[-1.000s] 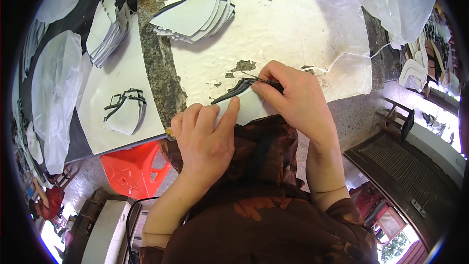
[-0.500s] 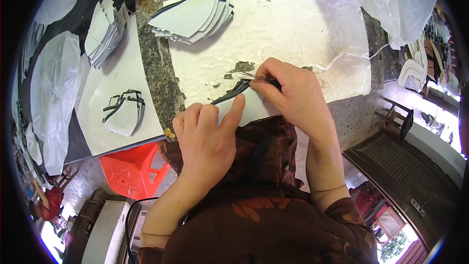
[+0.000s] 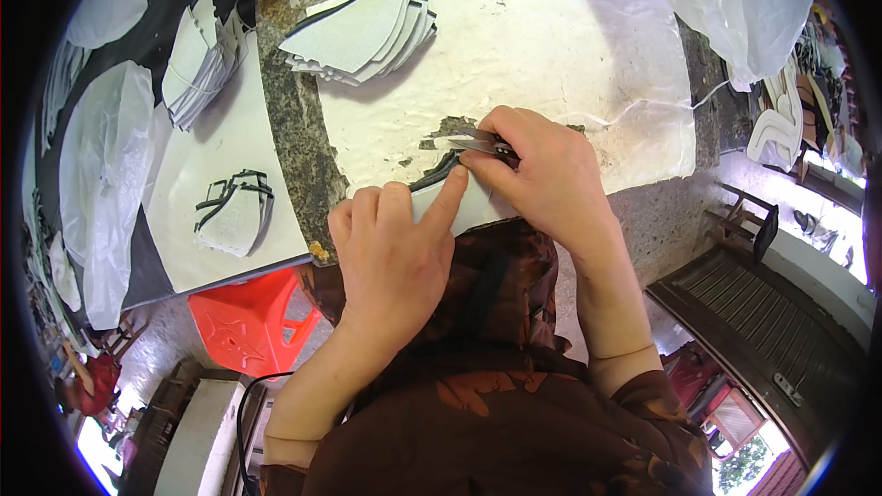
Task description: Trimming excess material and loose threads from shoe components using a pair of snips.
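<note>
My left hand (image 3: pixel 395 253) presses flat on a pale grey fabric piece with a black edge (image 3: pixel 439 193), index finger stretched along that edge. My right hand (image 3: pixel 542 174) grips a small pair of metal snips (image 3: pixel 473 140), whose blades point left at the black trim just above my left fingertip. Both hands work at the near edge of a white sheet (image 3: pixel 551 55) that covers a speckled stone table (image 3: pixel 289 119). The rest of the fabric piece is hidden under my hands.
A fanned stack of pale cut pieces (image 3: pixel 363 32) lies at the far left of the sheet. On a white board (image 3: pixel 230 142) to the left sit another stack (image 3: pixel 197 64) and a small black-trimmed pile (image 3: pixel 234 211). A red plastic stool (image 3: pixel 253 326) stands below. Clear plastic bags (image 3: pixel 735 0) lie far right.
My right hand with the snips has shifted slightly along the black edge, and my left index finger has stretched further toward the blades. Everything else stays put.
</note>
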`<state>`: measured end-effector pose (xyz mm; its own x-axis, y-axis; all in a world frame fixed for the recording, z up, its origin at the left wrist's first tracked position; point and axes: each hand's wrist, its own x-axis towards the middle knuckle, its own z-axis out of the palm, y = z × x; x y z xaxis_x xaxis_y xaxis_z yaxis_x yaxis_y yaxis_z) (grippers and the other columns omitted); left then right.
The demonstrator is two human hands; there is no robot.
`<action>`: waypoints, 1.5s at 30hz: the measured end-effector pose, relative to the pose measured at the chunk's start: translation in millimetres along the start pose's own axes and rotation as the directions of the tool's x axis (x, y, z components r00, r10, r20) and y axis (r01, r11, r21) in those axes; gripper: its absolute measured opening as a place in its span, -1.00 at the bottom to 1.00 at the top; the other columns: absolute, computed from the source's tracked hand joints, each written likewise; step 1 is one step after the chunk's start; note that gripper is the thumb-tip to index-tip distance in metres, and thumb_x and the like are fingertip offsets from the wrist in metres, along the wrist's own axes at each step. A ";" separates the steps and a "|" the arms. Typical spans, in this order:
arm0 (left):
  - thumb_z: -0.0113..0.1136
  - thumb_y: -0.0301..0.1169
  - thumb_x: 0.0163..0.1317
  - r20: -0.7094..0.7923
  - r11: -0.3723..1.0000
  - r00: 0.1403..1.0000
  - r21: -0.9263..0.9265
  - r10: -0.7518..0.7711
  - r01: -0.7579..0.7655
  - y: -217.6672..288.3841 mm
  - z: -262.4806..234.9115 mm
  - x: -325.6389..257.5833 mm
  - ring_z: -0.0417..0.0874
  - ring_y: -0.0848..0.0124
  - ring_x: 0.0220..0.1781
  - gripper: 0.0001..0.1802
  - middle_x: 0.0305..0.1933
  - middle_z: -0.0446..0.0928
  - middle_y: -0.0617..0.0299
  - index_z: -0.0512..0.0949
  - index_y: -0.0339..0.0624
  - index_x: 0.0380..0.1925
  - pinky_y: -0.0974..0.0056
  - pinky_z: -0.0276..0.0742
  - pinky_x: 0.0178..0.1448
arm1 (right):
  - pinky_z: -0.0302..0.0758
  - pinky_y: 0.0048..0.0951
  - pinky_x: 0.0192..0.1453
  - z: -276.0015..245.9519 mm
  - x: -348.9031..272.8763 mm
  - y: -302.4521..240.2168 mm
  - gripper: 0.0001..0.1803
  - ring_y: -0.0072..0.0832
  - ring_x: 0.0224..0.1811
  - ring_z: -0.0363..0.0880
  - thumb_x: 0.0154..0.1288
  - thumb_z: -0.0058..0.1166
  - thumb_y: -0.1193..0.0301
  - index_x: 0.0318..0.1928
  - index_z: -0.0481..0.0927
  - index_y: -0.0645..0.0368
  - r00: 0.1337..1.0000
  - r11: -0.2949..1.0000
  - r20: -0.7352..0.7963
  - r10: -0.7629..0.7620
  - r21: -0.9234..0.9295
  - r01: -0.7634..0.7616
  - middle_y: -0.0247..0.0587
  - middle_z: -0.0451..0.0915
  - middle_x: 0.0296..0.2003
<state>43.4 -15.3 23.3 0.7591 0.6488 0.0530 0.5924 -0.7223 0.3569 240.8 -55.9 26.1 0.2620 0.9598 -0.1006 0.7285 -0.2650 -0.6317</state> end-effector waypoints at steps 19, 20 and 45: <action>0.60 -0.24 0.06 -0.196 0.979 0.979 -0.201 -0.064 0.024 -8.6 19.8 -15.4 0.49 0.09 0.15 -0.32 0.09 0.50 0.12 0.60 -0.13 0.21 0.06 0.33 0.27 | 0.45 -0.54 -0.25 -24.7 -19.9 9.6 -0.77 -0.70 -0.36 0.48 0.28 0.32 0.38 -0.15 0.65 0.25 0.955 0.799 0.250 0.157 0.537 -0.272 -0.40 0.59 -0.40; 0.60 -0.24 0.06 -0.197 0.979 0.979 -0.201 -0.061 0.021 -8.4 20.3 -15.1 0.49 0.09 0.15 -0.32 0.09 0.50 0.12 0.60 -0.13 0.21 0.06 0.33 0.27 | 0.46 -0.53 -0.25 -24.0 -20.8 9.3 -0.77 -0.69 -0.36 0.49 0.27 0.33 0.38 -0.15 0.65 0.25 0.959 0.788 0.226 0.168 0.553 -0.269 -0.39 0.60 -0.40; 0.25 -0.28 0.49 0.508 0.564 0.841 -0.645 -0.187 0.515 -16.4 -11.7 47.9 0.55 0.58 -0.32 -0.68 -0.36 0.60 0.33 0.64 -0.28 0.06 0.40 0.49 -0.21 | 0.57 -0.21 -0.07 -3.7 -42.7 9.3 -0.60 -0.15 -0.17 0.69 0.22 0.37 0.31 0.04 0.62 0.12 0.997 0.966 0.077 0.012 0.258 -0.032 -0.13 0.69 -0.19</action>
<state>66.9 30.4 30.8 0.6648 0.5584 -0.4962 0.5511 0.0820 0.8304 238.7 -99.7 27.4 0.2217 0.9607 -0.1669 0.5319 -0.2625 -0.8051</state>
